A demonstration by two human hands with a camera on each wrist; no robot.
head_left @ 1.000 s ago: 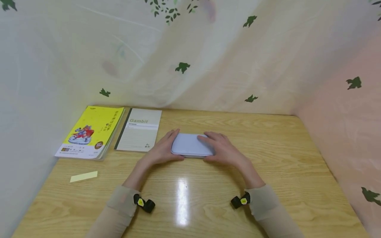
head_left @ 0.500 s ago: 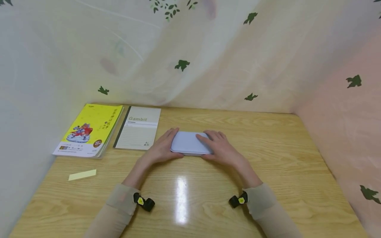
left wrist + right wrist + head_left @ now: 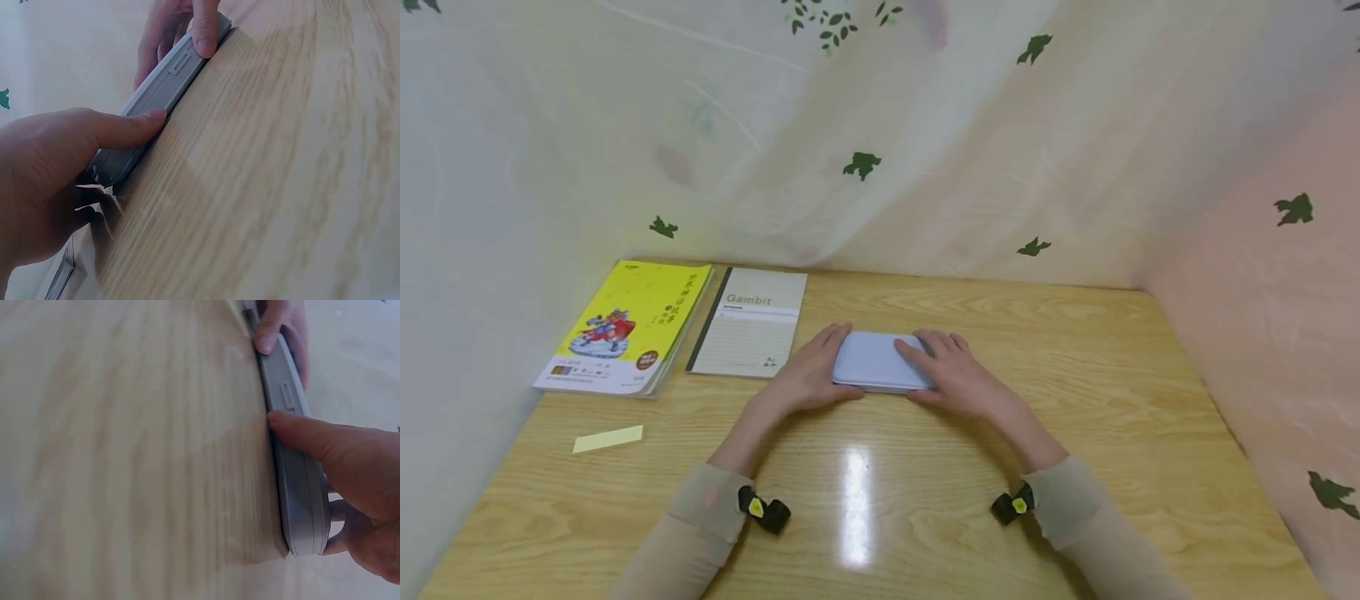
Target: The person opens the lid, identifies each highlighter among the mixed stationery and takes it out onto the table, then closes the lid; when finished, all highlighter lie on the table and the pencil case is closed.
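- We see the left hand [image 3: 808, 375] and the right hand [image 3: 958, 375] curled round opposite ends of 1 slim case [image 3: 872, 360], fingers parted only as far as its body, 2 thumbs along its near side; this probably keeps it level and steady.
- Around it spreads the wooden table [image 3: 925, 492]; the case sits near its middle, within easy reach, though we cannot tell whether it fully rests there.
- Off left lie 1 yellow book [image 3: 651, 287] and 1 notebook [image 3: 745, 342], perhaps leaving the hands room.
- We find the case pale lavender-blue, smooth on top, round-cornered, greyer along its sides.
- Between the thumbs we notice 1 small oblong tab [image 3: 180, 64].
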